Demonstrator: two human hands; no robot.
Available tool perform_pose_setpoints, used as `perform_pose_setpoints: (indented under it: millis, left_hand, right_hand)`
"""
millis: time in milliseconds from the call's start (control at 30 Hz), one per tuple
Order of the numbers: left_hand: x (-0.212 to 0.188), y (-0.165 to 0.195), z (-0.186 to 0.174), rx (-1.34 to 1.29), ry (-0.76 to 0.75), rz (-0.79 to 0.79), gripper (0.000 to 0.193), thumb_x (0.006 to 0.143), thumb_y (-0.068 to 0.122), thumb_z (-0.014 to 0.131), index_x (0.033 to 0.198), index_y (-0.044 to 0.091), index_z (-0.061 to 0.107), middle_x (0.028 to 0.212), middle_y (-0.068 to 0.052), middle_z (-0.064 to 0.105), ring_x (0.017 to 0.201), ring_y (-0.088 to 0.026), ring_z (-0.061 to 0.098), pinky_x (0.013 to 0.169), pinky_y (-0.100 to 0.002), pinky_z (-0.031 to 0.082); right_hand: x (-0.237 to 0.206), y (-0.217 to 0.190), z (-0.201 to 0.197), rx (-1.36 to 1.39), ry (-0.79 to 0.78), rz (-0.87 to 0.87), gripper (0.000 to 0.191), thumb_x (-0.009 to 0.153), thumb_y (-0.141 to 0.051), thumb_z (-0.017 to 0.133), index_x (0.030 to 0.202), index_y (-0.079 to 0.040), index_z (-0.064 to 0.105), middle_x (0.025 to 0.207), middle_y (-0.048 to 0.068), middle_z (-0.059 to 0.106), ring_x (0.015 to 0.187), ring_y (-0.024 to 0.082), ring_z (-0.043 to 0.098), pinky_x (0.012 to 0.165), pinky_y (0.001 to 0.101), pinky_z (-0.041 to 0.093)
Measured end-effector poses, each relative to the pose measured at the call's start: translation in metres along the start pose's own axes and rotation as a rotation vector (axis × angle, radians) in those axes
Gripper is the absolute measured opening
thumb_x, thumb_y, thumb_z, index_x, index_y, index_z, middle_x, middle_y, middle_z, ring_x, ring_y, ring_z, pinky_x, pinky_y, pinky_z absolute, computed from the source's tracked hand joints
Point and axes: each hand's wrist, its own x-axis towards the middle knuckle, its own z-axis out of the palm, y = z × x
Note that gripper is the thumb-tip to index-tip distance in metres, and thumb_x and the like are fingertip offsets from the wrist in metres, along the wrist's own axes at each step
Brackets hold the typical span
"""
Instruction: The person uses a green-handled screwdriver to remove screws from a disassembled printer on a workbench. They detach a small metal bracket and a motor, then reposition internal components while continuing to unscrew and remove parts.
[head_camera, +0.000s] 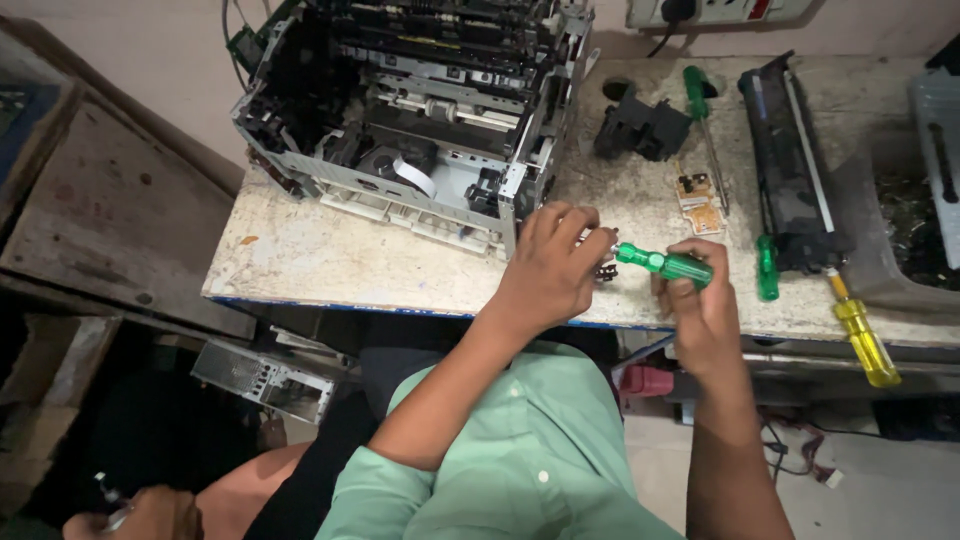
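Note:
My left hand (553, 265) is closed around a small dark part (606, 270) at the front edge of the worn white workbench (330, 265). My right hand (698, 300) grips a green-handled screwdriver (665, 264), its tip pointing left into that part. A stripped printer chassis (420, 110) with bare rollers and metal frame stands just behind my left hand.
On the bench's right side lie a black plastic block (640, 128), a small brown circuit board (698, 198), a second green screwdriver (700, 110), a long black cartridge unit (790, 160), a green handle (767, 268) and a yellow-handled screwdriver (865, 340). Another person's hand (150, 512) shows bottom left.

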Motion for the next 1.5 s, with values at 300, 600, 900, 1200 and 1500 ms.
perform_pose_setpoints:
  millis: [300, 600, 900, 1200, 1500]
  left_hand:
    - [-0.003, -0.020, -0.004, -0.048, 0.006, -0.005, 0.025, 0.090, 0.011, 0.068, 0.114, 0.006, 0.064, 0.123, -0.013, 0.058, 0.121, -0.036, 0.053, 0.106, -0.049, 0.044]
    - [-0.008, -0.054, -0.022, -0.083, -0.022, 0.045, 0.026, 0.091, 0.011, 0.066, 0.117, 0.004, 0.063, 0.120, -0.012, 0.059, 0.119, -0.034, 0.055, 0.106, -0.047, 0.043]
    - [0.009, -0.113, -0.045, 0.015, -0.127, 0.067, 0.032, 0.090, 0.012, 0.060, 0.121, 0.003, 0.061, 0.115, -0.011, 0.059, 0.118, -0.030, 0.058, 0.109, -0.043, 0.048]
    - [0.040, -0.177, -0.058, -0.097, -0.259, 0.051, 0.029, 0.096, 0.009, 0.063, 0.124, 0.001, 0.063, 0.115, -0.011, 0.059, 0.119, -0.025, 0.062, 0.069, -0.028, 0.054]
    - [0.063, -0.208, -0.042, -0.517, -0.203, 0.034, 0.037, 0.096, 0.020, 0.077, 0.123, 0.002, 0.061, 0.127, -0.016, 0.057, 0.124, -0.035, 0.061, 0.091, -0.042, 0.053]
  right_hand:
    - [0.003, 0.008, 0.017, -0.147, 0.177, -0.190, 0.029, 0.103, -0.017, 0.070, 0.119, 0.005, 0.062, 0.100, 0.003, 0.060, 0.084, 0.008, 0.058, 0.068, 0.0231, 0.046]
    - [0.017, 0.074, 0.008, -0.211, 0.071, 0.200, 0.049, 0.111, -0.039, 0.057, 0.086, 0.002, 0.069, 0.069, 0.002, 0.064, 0.060, 0.008, 0.054, 0.056, 0.0255, 0.042]
    - [0.073, 0.038, 0.052, -0.221, -0.055, 0.298, 0.030, 0.082, -0.002, 0.073, 0.111, 0.001, 0.071, 0.095, 0.003, 0.068, 0.079, 0.008, 0.061, 0.062, 0.0232, 0.048]
    - [0.129, 0.036, 0.111, -0.584, 0.067, 0.001, 0.028, 0.080, -0.004, 0.076, 0.107, 0.001, 0.072, 0.102, 0.011, 0.072, 0.086, 0.017, 0.068, 0.079, 0.0283, 0.053]
    - [0.183, 0.045, 0.095, -0.425, -0.002, 0.052, 0.027, 0.075, -0.008, 0.081, 0.100, -0.002, 0.076, 0.093, 0.010, 0.075, 0.087, 0.021, 0.072, 0.080, 0.0317, 0.057]
